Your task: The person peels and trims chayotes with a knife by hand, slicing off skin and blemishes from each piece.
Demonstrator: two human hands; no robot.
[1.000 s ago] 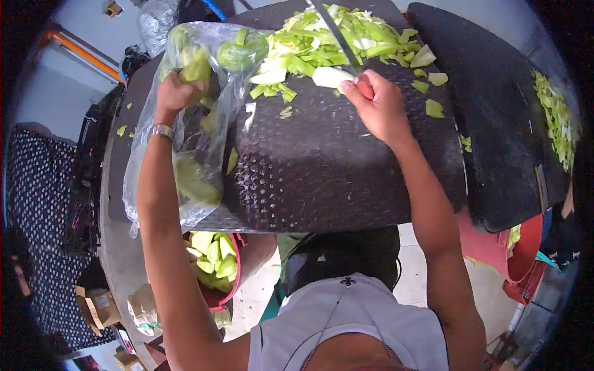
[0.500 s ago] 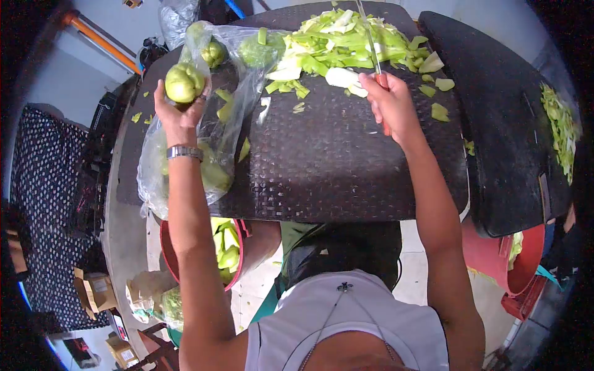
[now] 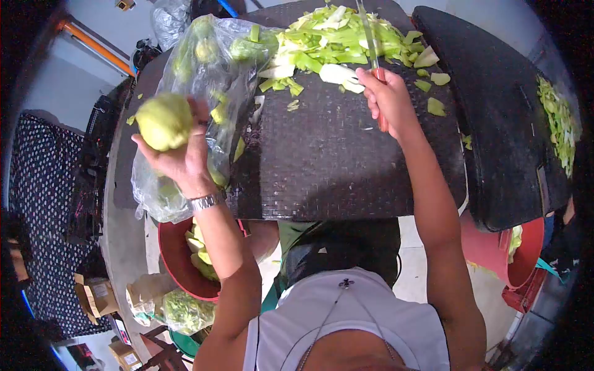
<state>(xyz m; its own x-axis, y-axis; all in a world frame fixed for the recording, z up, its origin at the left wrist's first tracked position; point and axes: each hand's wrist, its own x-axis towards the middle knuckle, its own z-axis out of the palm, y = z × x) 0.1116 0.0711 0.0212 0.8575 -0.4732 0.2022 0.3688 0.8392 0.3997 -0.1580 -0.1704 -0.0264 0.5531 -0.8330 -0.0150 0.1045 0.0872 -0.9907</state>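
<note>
My left hand (image 3: 179, 157) is closed around a pale green chayote (image 3: 162, 121), raised over the table's left side; the fingertips are slightly blurred. Beneath and behind it lies a clear plastic bag (image 3: 238, 93) with several more chayotes inside. My right hand (image 3: 393, 99) grips the red handle of a knife (image 3: 370, 38), its blade pointing away from me over a heap of cut green pieces (image 3: 309, 46). A large pale slice (image 3: 337, 74) lies just left of that hand.
The dark woven-pattern table (image 3: 346, 161) fills the middle. Beside it on the right stands a second black surface (image 3: 495, 123) with shredded green pieces (image 3: 557, 123). Red buckets (image 3: 170, 263) with green pieces stand below on both sides. Several loose scraps (image 3: 436, 107) lie at the right.
The chayote in my left hand has come nearer to me and slightly left, out from over the bag's upper part, and the wrist has turned. My right hand with the knife has barely moved.
</note>
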